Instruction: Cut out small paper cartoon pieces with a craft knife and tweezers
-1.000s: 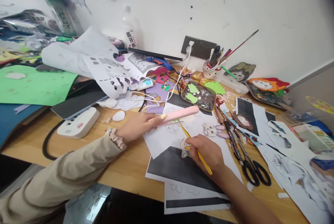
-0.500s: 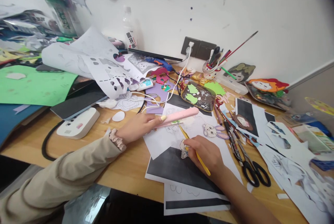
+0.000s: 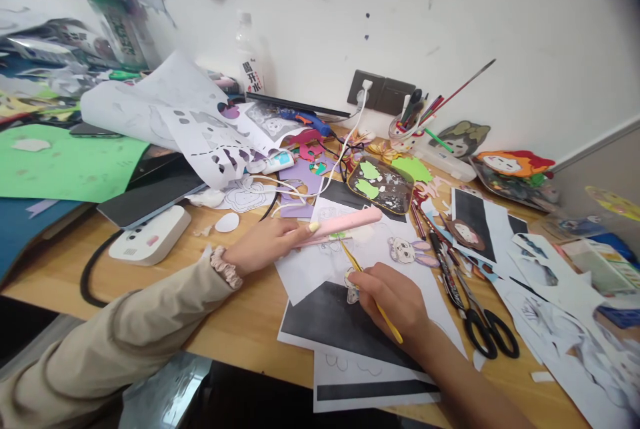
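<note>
My left hand is closed around a pink, stick-shaped hair straightener, its thumb lying along the top. A small green piece shows at the straightener's lower edge. In my right hand I pinch slim yellow tweezers, whose tip meets or nearly meets the green piece; I cannot tell which. Partly covered by my right fingers is a small cut-out figure. A rabbit cut-out with purple ears lies to the right on white paper.
Scissors with black handles lie right of my right hand, near pens and a black marker. A white cable runs up to the wall socket. Behind are a tray with green scraps, a pen cup and a white device at left.
My right hand and the tweezers have shifted very slightly, with the tip a little more to the left. My left hand and the straightener look almost still.
</note>
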The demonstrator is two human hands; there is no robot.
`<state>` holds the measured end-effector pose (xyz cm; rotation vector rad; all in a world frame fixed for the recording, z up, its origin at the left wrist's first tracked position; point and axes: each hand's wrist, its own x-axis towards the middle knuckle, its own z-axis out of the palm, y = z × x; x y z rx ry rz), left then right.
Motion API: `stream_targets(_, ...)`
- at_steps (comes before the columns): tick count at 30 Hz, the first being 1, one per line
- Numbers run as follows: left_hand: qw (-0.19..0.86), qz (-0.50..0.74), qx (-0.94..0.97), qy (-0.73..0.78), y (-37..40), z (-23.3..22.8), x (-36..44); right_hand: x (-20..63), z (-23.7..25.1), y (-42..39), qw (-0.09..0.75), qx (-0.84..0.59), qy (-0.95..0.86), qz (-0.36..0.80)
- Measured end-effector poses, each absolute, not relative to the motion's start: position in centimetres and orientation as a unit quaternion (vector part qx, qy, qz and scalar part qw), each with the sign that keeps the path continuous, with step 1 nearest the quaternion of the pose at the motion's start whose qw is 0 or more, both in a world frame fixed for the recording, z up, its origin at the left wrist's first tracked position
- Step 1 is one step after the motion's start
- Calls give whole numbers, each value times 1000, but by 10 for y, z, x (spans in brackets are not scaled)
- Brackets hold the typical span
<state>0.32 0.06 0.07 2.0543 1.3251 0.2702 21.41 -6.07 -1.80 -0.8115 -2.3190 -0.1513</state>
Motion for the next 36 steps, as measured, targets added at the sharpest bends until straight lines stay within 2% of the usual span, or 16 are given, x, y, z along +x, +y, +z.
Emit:
stream_targets(28, 331, 104, 793, 502, 0, -1, 3, 213, -21, -60, 298, -318, -900, -29)
stream_targets(36, 343, 103, 782, 510, 0, 2, 3, 214, -17, -63, 355, -326, -875, -42)
